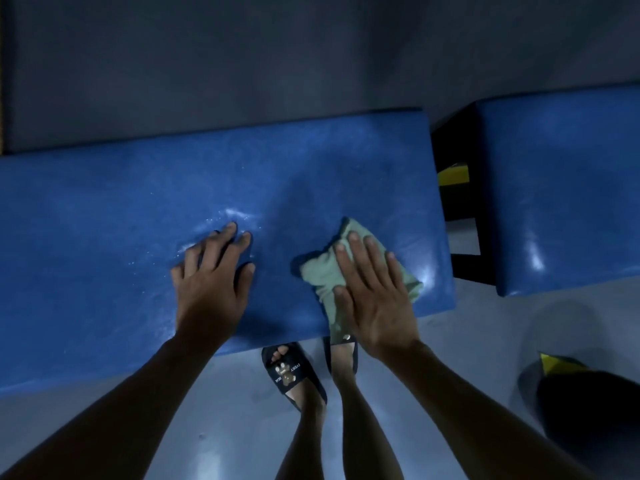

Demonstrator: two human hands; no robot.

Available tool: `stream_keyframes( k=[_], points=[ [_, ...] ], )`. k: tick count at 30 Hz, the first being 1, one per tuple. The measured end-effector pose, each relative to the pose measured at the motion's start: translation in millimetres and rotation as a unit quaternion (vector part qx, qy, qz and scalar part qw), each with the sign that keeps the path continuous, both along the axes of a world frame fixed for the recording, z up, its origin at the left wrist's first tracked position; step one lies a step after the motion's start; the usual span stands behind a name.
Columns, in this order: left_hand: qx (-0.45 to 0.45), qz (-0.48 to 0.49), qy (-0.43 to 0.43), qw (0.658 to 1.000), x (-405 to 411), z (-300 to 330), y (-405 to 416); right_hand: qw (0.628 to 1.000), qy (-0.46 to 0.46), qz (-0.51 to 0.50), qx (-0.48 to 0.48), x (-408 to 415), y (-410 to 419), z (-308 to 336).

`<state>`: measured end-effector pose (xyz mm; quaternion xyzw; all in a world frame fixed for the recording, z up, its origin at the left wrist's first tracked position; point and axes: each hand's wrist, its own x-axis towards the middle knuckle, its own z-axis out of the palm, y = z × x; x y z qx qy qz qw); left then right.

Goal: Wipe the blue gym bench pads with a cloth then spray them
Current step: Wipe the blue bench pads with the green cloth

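— On the near right corner of the long blue pad [121, 237], where's the cloth?

— Right there: the pale green cloth [320, 271] lies bunched on it, one end drooping over the near edge. The right hand [370, 292] presses it flat, fingers straight and spread, not curled round it.

— And the other hand?

— The left hand [211, 275] rests flat on the same pad, just beside, fingers straight, holding nothing. Wet specks glint by its fingertips.

— Which way does the wipe go?

— The pad's long axis runs left to right. The cloth sits at its right end, so I'd judge most unwiped surface lies leftward, past the left hand, which would have to lift clear. A second blue pad [561, 188] lies further right, across a gap showing black frame [446, 140]. I see no spray bottle
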<state>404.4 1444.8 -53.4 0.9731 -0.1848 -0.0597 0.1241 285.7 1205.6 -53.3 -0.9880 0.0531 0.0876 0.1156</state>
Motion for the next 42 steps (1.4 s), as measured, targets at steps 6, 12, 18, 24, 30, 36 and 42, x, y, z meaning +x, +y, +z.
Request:
stream_keyframes(
  k=[6,12,18,24,30,36,42],
  points=[
    [0.013,0.002,0.006,1.0,3,0,3,0.989,0.02,-0.142,-0.022,111,-76,-11],
    [0.005,0.012,0.029,1.0,4,2,0,0.958,0.027,-0.286,0.023,135,-70,-3],
    [0.005,0.024,0.048,0.999,7,7,-2,0.977,0.078,-0.199,0.0,36,-22,6],
    [0.017,0.018,0.034,0.999,8,8,-4,0.971,0.035,-0.236,0.011,121,-64,-7],
    [0.01,0.036,0.038,0.999,8,8,-6,0.944,0.01,-0.318,0.082,197,-119,-13],
    [0.016,0.031,0.047,0.998,11,10,-7,0.941,-0.006,-0.332,0.066,194,-112,-15],
    [0.025,0.04,0.039,0.998,7,6,-10,0.989,-0.081,-0.122,0.025,194,18,-18]
  ],
)
